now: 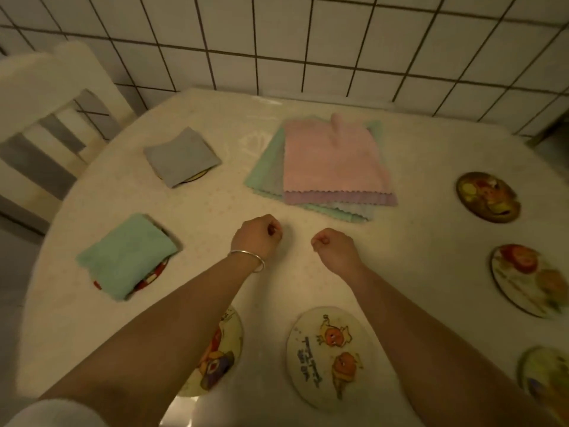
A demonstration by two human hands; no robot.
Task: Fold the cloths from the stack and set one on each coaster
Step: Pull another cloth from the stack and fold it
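Note:
A stack of flat cloths (pixel 331 161), pink on top with green and grey beneath, lies at the far middle of the table. A folded grey cloth (pixel 181 155) covers a coaster at the far left. A folded green cloth (pixel 127 254) covers a red-rimmed coaster at the near left. Bare round coasters lie near me: one (pixel 331 355) between my arms, one (pixel 228 343) partly under my left forearm. My left hand (pixel 257 235) and my right hand (pixel 334 245) rest as empty fists on the table, just in front of the stack.
Three more bare coasters line the right side: a dark one (pixel 488 197), a pale fruit-printed one (pixel 529 280), and one (pixel 545 374) at the frame's edge. A white chair (pixel 46 118) stands at the left. The table (pixel 415 241) meets a tiled wall (pixel 308 41) behind.

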